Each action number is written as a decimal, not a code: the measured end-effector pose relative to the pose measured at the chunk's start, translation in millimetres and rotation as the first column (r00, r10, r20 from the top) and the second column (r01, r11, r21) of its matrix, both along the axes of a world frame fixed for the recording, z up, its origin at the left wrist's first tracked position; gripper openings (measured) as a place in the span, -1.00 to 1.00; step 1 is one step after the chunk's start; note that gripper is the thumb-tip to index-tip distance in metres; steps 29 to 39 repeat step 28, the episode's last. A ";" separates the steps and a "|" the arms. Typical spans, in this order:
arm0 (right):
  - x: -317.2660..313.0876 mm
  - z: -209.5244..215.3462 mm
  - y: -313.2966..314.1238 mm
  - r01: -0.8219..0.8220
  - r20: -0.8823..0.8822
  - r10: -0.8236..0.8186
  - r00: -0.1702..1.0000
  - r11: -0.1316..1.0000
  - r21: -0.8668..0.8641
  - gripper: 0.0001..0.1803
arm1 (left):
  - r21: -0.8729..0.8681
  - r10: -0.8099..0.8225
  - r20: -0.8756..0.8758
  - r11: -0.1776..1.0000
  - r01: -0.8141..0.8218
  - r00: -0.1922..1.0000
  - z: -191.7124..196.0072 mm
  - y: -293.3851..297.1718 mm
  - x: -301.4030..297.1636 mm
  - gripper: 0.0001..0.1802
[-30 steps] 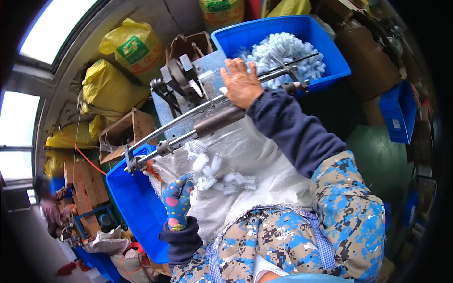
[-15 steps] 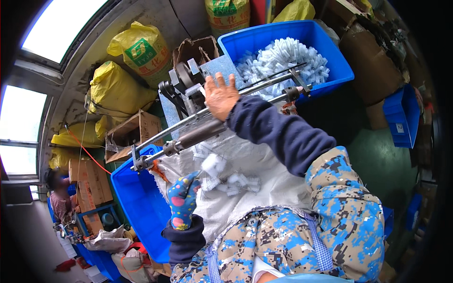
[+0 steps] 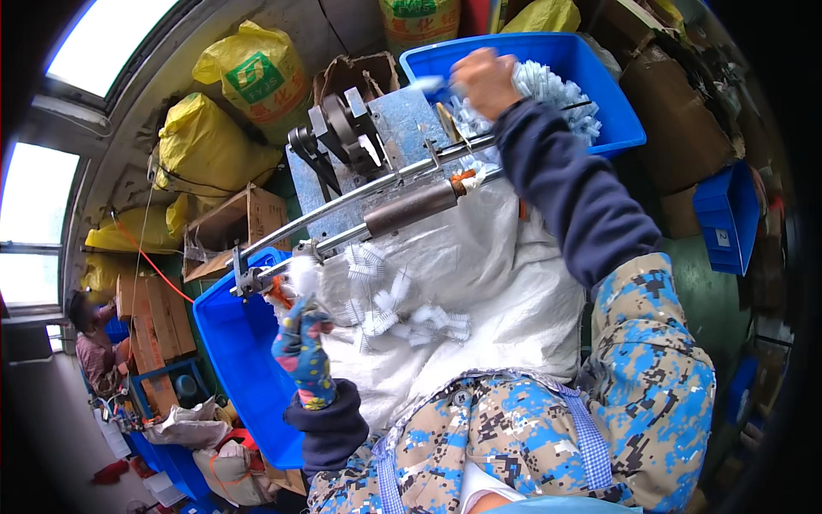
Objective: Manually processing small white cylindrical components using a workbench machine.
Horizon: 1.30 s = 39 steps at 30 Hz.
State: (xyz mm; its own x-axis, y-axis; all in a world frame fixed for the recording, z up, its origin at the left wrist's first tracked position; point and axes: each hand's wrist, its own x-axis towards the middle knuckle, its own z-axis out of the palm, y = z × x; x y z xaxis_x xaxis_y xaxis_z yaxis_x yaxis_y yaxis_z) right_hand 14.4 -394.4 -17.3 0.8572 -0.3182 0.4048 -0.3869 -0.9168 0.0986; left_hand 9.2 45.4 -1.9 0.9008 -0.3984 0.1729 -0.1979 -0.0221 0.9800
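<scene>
My left hand (image 3: 304,351), in a dotted blue-green glove, is raised beside the near-left end of a metal machine rail (image 3: 334,204). Its closed fingers hold a white bristle brush (image 3: 303,276), blurred by motion. My bare right hand (image 3: 485,81) is closed above the near-left wall of a blue bin (image 3: 612,94) with many clear-white brush pieces (image 3: 548,86). A pale blurred shape (image 3: 431,85) sticks out on its left; I cannot make out what it is. Several loose white brushes (image 3: 394,313) lie on a white woven sheet (image 3: 505,308) over my lap.
The machine has a grey metal plate (image 3: 407,120), dark pulleys (image 3: 342,128) and a brown roller (image 3: 411,210). Another blue bin (image 3: 227,351) stands at left. Yellow sacks (image 3: 205,141) and cardboard boxes (image 3: 261,214) line the wall. A person (image 3: 98,347) sits far left.
My right hand has left the machine, moving right and away to the bin, and its spread fingers have closed. My left hand has shifted left with the white brush, towards the rail end.
</scene>
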 end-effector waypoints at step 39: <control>24.3 6.9 114.2 -0.103 -0.064 0.126 0.990 0.950 0.294 -0.84 | 0.903 -0.548 0.195 0.423 0.068 0.813 -52.2 -22.5 -13.0 -0.71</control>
